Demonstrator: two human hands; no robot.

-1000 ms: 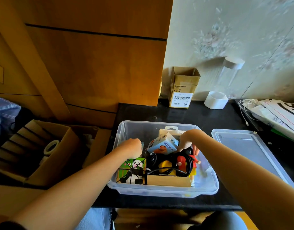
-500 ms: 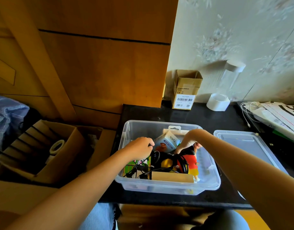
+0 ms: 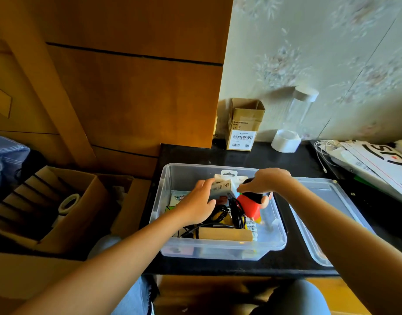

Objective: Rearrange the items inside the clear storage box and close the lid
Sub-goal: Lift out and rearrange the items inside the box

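While its fingers curl round the black-haired head of a toy figure (image 3: 252, 202) in a red shirt, the right hand (image 3: 267, 181) holds that figure tilted above the right half of the clear storage box (image 3: 220, 247). Just to the left of those fingers, the left hand (image 3: 199, 201) has its fingers spread loosely over a small grey-white carton (image 3: 220, 187), thumb at the carton's near edge; whether it grips or only touches I cannot tell. Under both hands a tangle of black cable (image 3: 227, 214) lies over a yellow item, and nearer the person than the fingers a plain wooden block (image 3: 225, 235) sits along the box's front wall. Beyond the fingertips a white hang-tab package (image 3: 228, 175) leans at the back wall. Right of the right hand, the box's clear lid (image 3: 320, 201) lies flat on the black tabletop (image 3: 195, 155), off the box. Farther back stands a brown cardboard box (image 3: 244, 126) beside a white-based clear cylinder (image 3: 288, 133).
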